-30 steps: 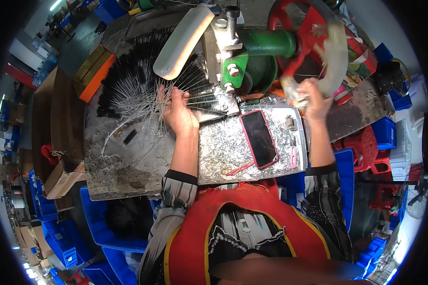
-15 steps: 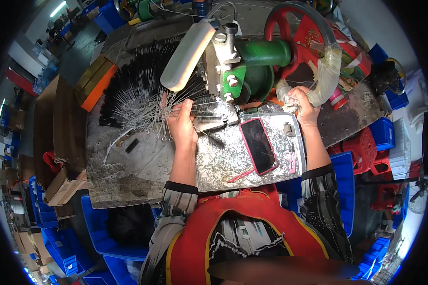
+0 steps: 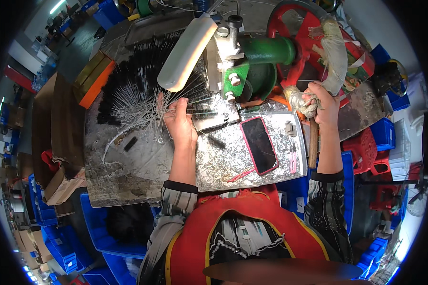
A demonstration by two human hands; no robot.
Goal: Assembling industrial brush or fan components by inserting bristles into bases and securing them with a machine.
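My left hand [image 3: 181, 126] is closed on a twisted-wire brush [image 3: 202, 112], whose dark bristled end reaches the metal block at the foot of a green hand press [image 3: 271, 50]. Other wire stems cross behind my fingers, from a large heap of black-bristled wire brushes [image 3: 142, 78] on the left. On the right, my right hand [image 3: 326, 108] grips the cloth-wrapped end of the press handle [image 3: 335, 59], which joins a red wheel [image 3: 297, 66]. A wooden stick [image 3: 313, 147] hangs below that wrapping. One loose short brush [image 3: 216, 141] lies right of my left wrist.
A phone in a pink case [image 3: 259, 145] and a small pink cutter [image 3: 292, 163] lie on the shiny sheet before me. Above the heap hangs a white lamp [image 3: 186, 54]. An orange-edged box [image 3: 96, 85] stands left; blue bins [image 3: 92, 228] sit below the table.
My right hand has moved right with the wrapped handle end, and the wooden stick now shows beneath it. My left hand stays nearly in place by the metal block.
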